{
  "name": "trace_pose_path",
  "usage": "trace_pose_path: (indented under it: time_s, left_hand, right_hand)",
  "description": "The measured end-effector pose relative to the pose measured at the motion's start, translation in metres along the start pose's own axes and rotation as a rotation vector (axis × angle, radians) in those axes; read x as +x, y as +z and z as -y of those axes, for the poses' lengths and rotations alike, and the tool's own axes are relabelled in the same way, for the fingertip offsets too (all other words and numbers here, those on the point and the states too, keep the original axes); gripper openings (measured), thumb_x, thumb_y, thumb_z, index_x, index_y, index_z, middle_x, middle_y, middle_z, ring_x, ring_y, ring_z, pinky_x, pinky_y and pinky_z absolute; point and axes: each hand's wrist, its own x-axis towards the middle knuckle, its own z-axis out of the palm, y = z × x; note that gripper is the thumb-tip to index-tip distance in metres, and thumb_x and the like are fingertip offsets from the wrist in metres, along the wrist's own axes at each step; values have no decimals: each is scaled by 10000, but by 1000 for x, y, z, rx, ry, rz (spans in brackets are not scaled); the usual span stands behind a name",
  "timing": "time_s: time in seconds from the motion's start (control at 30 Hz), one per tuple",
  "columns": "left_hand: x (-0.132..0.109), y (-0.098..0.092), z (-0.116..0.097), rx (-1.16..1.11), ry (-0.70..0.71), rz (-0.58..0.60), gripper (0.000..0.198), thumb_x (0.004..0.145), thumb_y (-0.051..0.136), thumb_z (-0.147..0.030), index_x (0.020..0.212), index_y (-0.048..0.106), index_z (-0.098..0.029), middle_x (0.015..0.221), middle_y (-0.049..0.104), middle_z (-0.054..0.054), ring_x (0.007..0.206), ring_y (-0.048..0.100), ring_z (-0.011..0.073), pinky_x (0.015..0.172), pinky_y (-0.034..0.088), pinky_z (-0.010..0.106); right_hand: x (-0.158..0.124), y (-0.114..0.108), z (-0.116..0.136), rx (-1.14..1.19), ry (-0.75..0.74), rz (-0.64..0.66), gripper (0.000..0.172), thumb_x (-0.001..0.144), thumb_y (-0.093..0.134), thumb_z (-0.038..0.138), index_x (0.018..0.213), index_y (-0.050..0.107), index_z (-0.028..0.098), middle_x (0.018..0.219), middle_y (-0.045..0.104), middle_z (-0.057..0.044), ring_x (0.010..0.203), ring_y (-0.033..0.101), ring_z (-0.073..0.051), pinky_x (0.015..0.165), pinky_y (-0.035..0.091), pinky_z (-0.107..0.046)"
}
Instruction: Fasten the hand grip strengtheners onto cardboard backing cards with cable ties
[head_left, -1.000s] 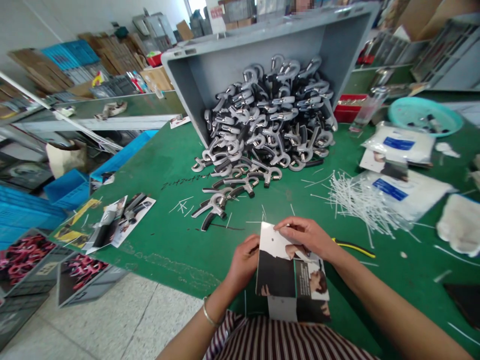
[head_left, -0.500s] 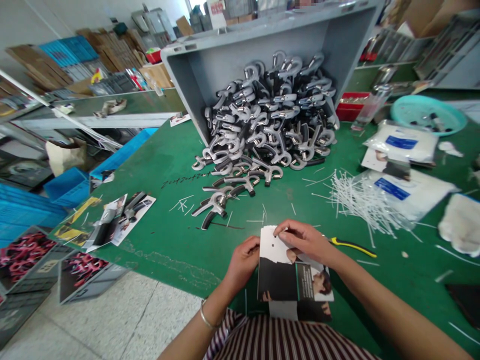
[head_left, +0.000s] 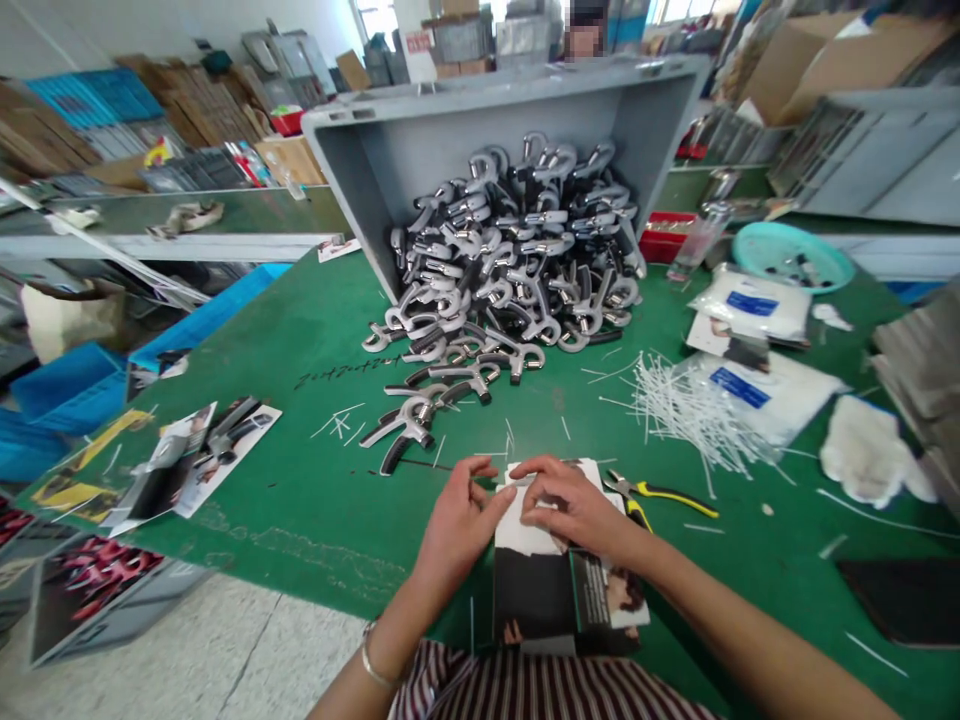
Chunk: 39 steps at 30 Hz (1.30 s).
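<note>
A stack of printed cardboard cards (head_left: 532,595) lies in front of my body, black, white and photo-printed. My left hand (head_left: 466,515) is at its upper left corner, thumb and fingers apart. Over the upper part of the stack is my right hand (head_left: 574,508), fingers bent with a gap between thumb and index finger. Neither hand visibly grips a card. Just right of my right hand lie cutting pliers (head_left: 675,494) with yellow and black handles, partly hidden by the hand. Grey and black hand grips (head_left: 409,418) lie beyond the hands.
A tipped grey crate (head_left: 341,170) spills many hand grips onto the green table (head_left: 315,500). On the right are white cable ties (head_left: 686,415), plastic bags (head_left: 795,395), a white glove (head_left: 866,450) and a turquoise tray (head_left: 832,265). Cards with grips (head_left: 232,440) lie left.
The view has shifted, showing more of the pliers. My left hand has moved from the cards' side edge to their top corner. My right-hand fingers have drawn back and curled above the cards.
</note>
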Motion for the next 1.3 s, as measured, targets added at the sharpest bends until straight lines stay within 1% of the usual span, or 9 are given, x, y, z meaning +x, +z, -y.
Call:
trace_pose_path:
  time_s: [0.13, 0.33, 0.5, 0.67, 0.83, 0.9, 1.07, 1.2, 1.3]
  left_hand:
    - [15, -3, 1, -61, -141, 400, 360, 808, 670, -469, 940, 686, -135, 706, 609, -1, 564, 478, 107, 518, 361, 214]
    - [-7, -2, 11, -368, -158, 48, 322, 815, 672, -454, 911, 585, -159, 712, 644, -12, 575, 580, 107, 538, 448, 204]
    - [-24, 16, 39, -447, -380, 392, 436, 788, 621, -574, 899, 477, -178, 628, 680, 25, 398, 592, 128, 336, 369, 173]
    - [-33, 43, 54, -434, -400, 361, 409, 801, 550, -578, 879, 433, -194, 658, 708, 44, 345, 576, 125, 283, 324, 167]
    - [-41, 32, 52, -198, -433, 444, 358, 838, 518, -548, 830, 467, -194, 610, 679, 19, 322, 537, 115, 276, 334, 171]
    - [-36, 10, 48, -90, -402, 439, 391, 854, 512, -567, 801, 508, -179, 658, 688, 32, 341, 537, 103, 284, 329, 164]
    - [3, -35, 26, -165, -199, 131, 398, 903, 512, -523, 1011, 542, -141, 832, 698, 75, 545, 651, 140, 425, 481, 214]
    - [34, -19, 2, -341, 68, 87, 534, 903, 589, -406, 1360, 421, -187, 1208, 638, 132, 885, 698, 185, 767, 576, 334]
    - [41, 6, -5, -312, 147, 104, 477, 898, 610, -350, 1333, 505, -185, 1105, 682, 96, 868, 686, 185, 843, 544, 357]
  right_hand:
    - [-5, -8, 2, -44, 33, -66, 76, 880, 678, 285, 835, 668, 226, 1200, 617, -40, 1142, 537, -214, 1018, 380, -409]
    - [0, -67, -10, -44, 100, -289, 209, 970, 504, 347, 1007, 673, 231, 1168, 661, -63, 1066, 602, -212, 958, 439, -378]
    - [94, -104, -46, -484, 209, -276, 227, 952, 454, 194, 1082, 636, 151, 1024, 702, -68, 859, 647, -173, 825, 487, -308]
    - [204, -98, -56, -672, 221, -298, 183, 914, 550, 170, 1051, 642, 91, 1121, 656, -137, 1084, 581, -237, 983, 412, -404]
    - [237, -84, -55, -792, 273, -280, 216, 922, 595, 293, 1024, 631, 106, 1125, 635, -136, 1059, 587, -250, 919, 457, -416]
    - [228, -89, -50, -809, 277, -272, 191, 920, 558, 240, 999, 621, 78, 1095, 639, -186, 1013, 599, -267, 862, 464, -377]
    - [147, -101, -22, -814, 218, -339, 161, 919, 507, 243, 1032, 554, 139, 1028, 639, -139, 922, 602, -258, 813, 446, -351]
    - [54, -68, -1, -533, 45, -567, 137, 912, 577, 326, 992, 538, 223, 996, 644, -75, 910, 618, -239, 808, 469, -351]
    - [2, -29, 0, -371, 51, -636, 100, 916, 580, 312, 966, 523, 245, 1048, 639, -81, 989, 617, -244, 867, 474, -381]
